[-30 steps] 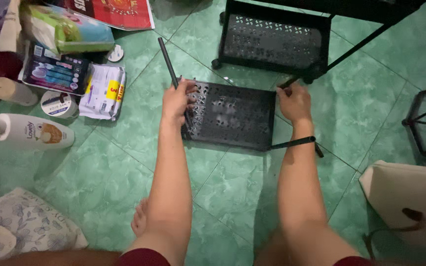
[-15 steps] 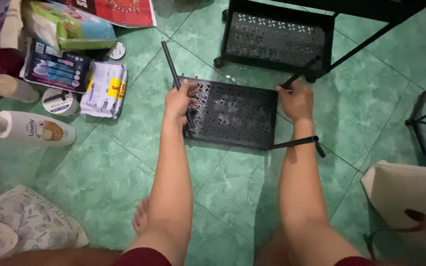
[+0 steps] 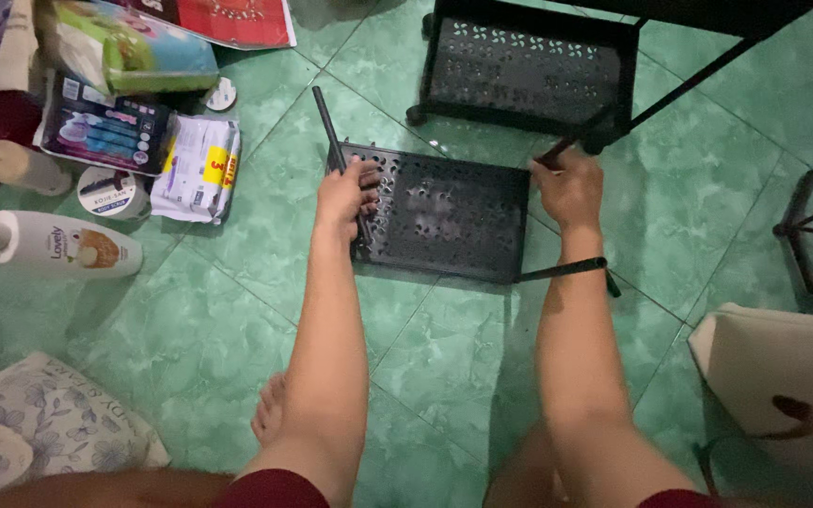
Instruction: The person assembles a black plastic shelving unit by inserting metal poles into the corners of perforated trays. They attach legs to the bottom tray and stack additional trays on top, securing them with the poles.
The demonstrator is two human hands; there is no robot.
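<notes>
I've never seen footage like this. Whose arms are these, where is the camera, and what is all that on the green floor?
The camera sits on a person's head, looking down at their own bare arms. The left hand rests on the left edge of a black perforated tray lying on the green tiled floor. The right hand closes around a thin black rod at the tray's right corner. A second black tray stands behind. To the left lie a lotion bottle and packets.
</notes>
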